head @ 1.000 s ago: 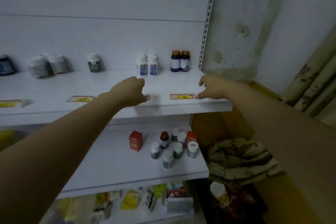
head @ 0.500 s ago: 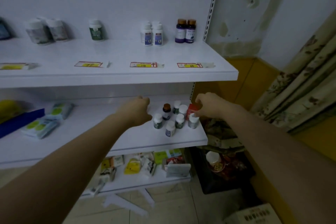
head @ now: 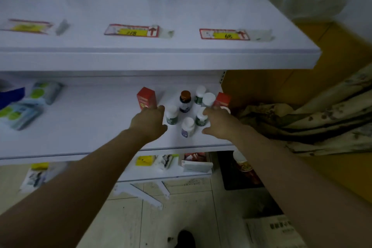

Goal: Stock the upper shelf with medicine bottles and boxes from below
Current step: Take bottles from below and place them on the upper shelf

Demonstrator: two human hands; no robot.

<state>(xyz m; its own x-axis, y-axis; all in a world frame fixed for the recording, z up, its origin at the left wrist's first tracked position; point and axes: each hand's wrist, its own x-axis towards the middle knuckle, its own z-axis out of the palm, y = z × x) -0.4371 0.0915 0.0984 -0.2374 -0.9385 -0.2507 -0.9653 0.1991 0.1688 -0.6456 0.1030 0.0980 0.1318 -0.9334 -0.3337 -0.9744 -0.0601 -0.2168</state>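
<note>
I am taking the amber-capped bottle (head: 185,101) on the lower shelf (head: 84,127) as my marker. Furthest left of it, the red box (head: 146,99) is standing upright, apart from the cluster, probably so it can be lifted alone. My left hand (head: 150,124) is reaching in below that box, fingers curled and touching its lower edge, not yet gripping. Right of the marker, white-capped bottles (head: 208,98) are crowding together. My right hand (head: 218,124) is spreading over them, resting on one cap; whether it is clasping anything I cannot tell. The upper shelf (head: 181,18) is waiting above.
</note>
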